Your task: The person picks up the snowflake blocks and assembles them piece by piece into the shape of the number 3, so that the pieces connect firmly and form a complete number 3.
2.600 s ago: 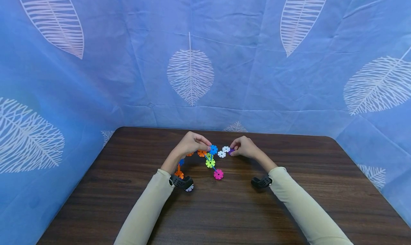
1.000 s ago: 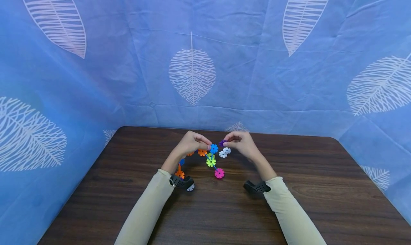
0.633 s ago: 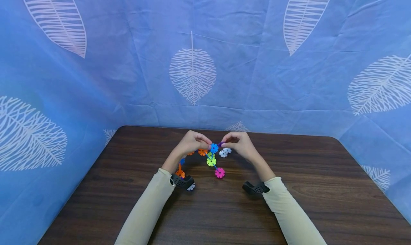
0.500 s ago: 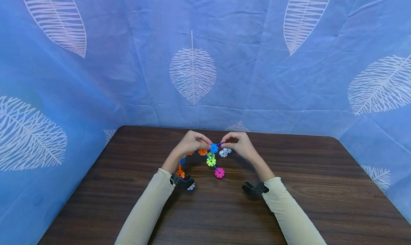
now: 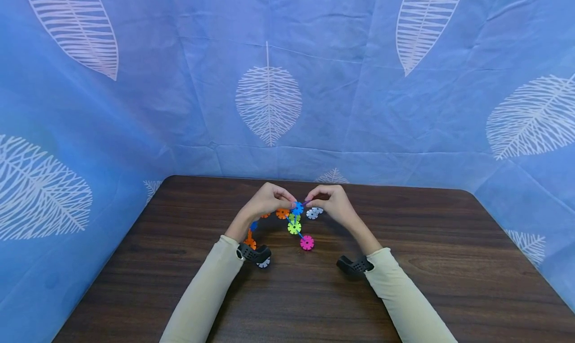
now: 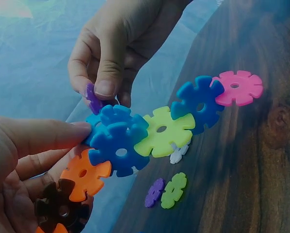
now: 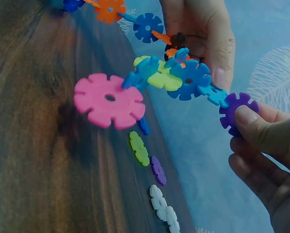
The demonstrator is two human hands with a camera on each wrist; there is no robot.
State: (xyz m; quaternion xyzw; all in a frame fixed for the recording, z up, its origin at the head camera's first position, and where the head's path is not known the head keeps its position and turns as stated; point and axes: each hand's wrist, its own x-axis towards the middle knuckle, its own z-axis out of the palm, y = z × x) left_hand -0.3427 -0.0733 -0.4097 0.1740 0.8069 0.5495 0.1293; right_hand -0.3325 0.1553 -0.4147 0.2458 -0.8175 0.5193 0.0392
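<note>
A chain of slotted, flower-shaped plastic discs hangs from my left hand (image 5: 268, 201), whose thumb and fingers pinch it near a light blue disc (image 7: 215, 96). Along the chain are blue (image 6: 120, 151), yellow-green (image 6: 165, 131), orange (image 6: 87, 174) and dark brown (image 6: 62, 206) discs, with a pink disc (image 7: 110, 101) at one end. Between thumb and fingers, my right hand (image 5: 336, 201) pinches a purple disc (image 7: 239, 113). Its edge meets the light blue disc's edge in the right wrist view.
On the brown wooden table (image 5: 382, 293) lie joined white discs (image 5: 312, 213). The right wrist view also shows a loose yellow-green disc (image 7: 139, 148) and another purple disc (image 7: 158, 170). A blue leaf-patterned cloth (image 5: 197, 83) hangs behind.
My right hand has moved left from beside the white discs, bringing the purple disc up against the chain's blue end. My left hand has stayed almost still, holding the chain.
</note>
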